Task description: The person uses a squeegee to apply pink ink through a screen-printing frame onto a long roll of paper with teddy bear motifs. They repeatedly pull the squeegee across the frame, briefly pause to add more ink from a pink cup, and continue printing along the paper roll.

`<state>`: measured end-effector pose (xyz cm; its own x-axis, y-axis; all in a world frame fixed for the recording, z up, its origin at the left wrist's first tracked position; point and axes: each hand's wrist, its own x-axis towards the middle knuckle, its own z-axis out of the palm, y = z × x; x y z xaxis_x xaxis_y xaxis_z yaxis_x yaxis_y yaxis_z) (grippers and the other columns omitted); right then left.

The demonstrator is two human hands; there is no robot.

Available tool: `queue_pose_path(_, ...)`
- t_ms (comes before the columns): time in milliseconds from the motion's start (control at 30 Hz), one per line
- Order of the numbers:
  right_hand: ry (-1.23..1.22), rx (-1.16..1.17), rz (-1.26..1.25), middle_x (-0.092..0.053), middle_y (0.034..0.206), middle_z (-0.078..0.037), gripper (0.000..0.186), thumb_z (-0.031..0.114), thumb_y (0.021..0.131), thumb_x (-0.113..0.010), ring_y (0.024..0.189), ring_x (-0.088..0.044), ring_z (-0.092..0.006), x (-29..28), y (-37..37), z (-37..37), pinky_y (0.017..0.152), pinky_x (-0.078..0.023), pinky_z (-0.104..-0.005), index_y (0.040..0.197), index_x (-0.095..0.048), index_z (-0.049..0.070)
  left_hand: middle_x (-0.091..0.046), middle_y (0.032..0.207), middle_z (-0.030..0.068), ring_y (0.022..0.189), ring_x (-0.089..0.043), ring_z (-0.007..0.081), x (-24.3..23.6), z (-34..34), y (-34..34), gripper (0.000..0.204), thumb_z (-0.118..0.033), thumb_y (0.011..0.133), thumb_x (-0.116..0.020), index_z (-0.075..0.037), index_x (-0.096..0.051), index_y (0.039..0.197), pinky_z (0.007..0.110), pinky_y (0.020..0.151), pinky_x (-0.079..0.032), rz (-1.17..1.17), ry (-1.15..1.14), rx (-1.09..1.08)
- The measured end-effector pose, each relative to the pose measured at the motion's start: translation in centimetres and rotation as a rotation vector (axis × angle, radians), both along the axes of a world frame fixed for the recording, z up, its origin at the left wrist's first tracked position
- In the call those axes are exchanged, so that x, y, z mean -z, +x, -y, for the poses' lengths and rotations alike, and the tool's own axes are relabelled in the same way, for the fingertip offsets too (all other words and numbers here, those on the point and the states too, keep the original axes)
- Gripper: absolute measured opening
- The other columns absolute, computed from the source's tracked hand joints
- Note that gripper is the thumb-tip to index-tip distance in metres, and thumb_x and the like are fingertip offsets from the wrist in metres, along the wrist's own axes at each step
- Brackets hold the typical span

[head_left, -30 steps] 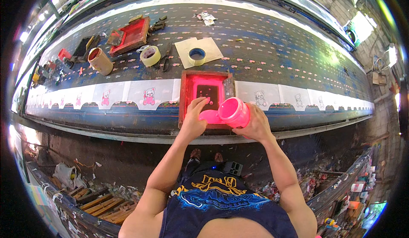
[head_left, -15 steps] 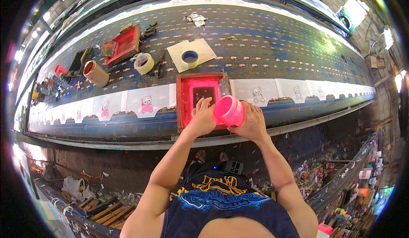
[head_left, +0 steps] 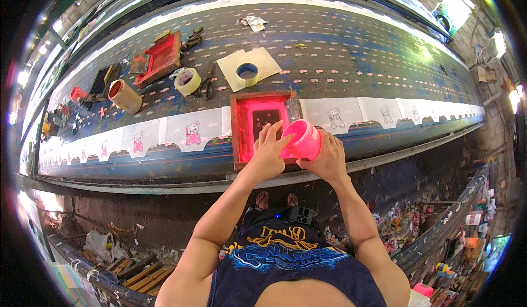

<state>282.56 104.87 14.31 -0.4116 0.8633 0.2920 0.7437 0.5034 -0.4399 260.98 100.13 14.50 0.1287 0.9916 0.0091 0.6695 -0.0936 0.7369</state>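
My right hand grips a tub of bright pink ink from its right side, tilted with its mouth toward my left hand. My left hand has its fingers apart, with a finger at the mouth of the tub; whether it dips inside is hard to see. Both hands are over the near right part of a wooden screen-printing frame, whose inside is smeared pink around a dark window. The frame lies on a white strip of fabric printed with bears, coloured pink on the left and outlined on the right.
Behind the frame a tape roll rests on cream card. Farther left are another tape roll, a tan container and a second red-stained frame. The long table's near edge runs before me; a cluttered shelf stands right.
My left hand's fingers have spread and lifted, with one now at the tub's mouth. The tub has shifted slightly right with my right hand, its opening turned more toward the left hand.
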Motion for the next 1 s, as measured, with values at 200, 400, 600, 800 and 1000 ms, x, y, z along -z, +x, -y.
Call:
queue_pose_path(200, 0.025, -0.005, -0.015, -0.067, 0.121, -0.019, 0.091, 0.037, 0.058, -0.094, 0.114, -0.064, -0.0375, -0.2, 0.7, -0.1, 0.099, -0.048, -0.0504, 0.132, -0.053, 0.002, -0.028, 0.167, 0.0155, 0.157, -0.02, 0.0403, 0.8, 0.7, -0.1, 0.074, 0.012, 0.068, -0.056, -0.014, -0.067, 0.137, 0.052, 0.127, -0.02, 0.151, 0.057, 0.001)
queue_pose_path(400, -0.023, -0.014, -0.067, -0.067, 0.119, -0.019, 0.09, 0.039, 0.059, -0.094, 0.113, -0.064, -0.0381, -0.6, 2.2, -0.7, 0.099, -0.048, -0.0501, 0.131, -0.054, 0.003, -0.029, 0.169, 0.0127, 0.159, -0.019, 0.0326, -2.2, 0.7, 2.4, 0.074, 0.014, 0.064, -0.059, -0.008, -0.068, 0.134, 0.052, 0.127, -0.021, 0.846, -0.166, -0.236)
queue_pose_path(600, -0.064, -0.06, -0.123, -0.067, 0.118, -0.019, 0.09, 0.039, 0.059, -0.094, 0.112, -0.065, -0.039, -1.3, 4.2, -1.5, 0.099, -0.048, -0.0505, 0.131, -0.055, 0.002, -0.03, 0.168, 0.0131, 0.159, -0.019, 0.0346, -1.8, 2.1, 6.8, 0.074, 0.012, 0.064, -0.061, -0.008, -0.067, 0.135, 0.054, 0.127, -0.019, 0.476, 0.053, -0.292)
queue_pose_path(800, -0.042, -0.17, -0.219, -0.067, 0.117, -0.02, 0.092, 0.038, 0.058, -0.095, 0.111, -0.065, -0.0395, -0.2, 6.6, -2.3, 0.099, -0.048, -0.0505, 0.132, -0.055, 0.003, -0.031, 0.166, 0.0154, 0.155, -0.021, 0.0458, -3.5, 2.6, 9.5, 0.058, 0.007, 0.07, -0.062, -0.012, -0.074, 0.123, 0.056, 0.125, -0.021, -0.32, 0.407, -0.348)
queue_pose_path(1000, -0.06, -0.267, -0.258, -0.068, 0.117, -0.019, 0.091, 0.036, 0.056, -0.096, 0.111, -0.065, -0.0401, -2.1, 6.3, -1.8, 0.098, -0.049, -0.0504, 0.131, -0.056, 0.003, -0.036, 0.163, 0.0185, 0.155, -0.021, 0.0445, -5.7, 6.1, 8.8, 0.054, 0.007, 0.069, -0.061, -0.012, -0.076, 0.118, 0.055, 0.125, -0.021, -0.327, 0.592, -0.381)
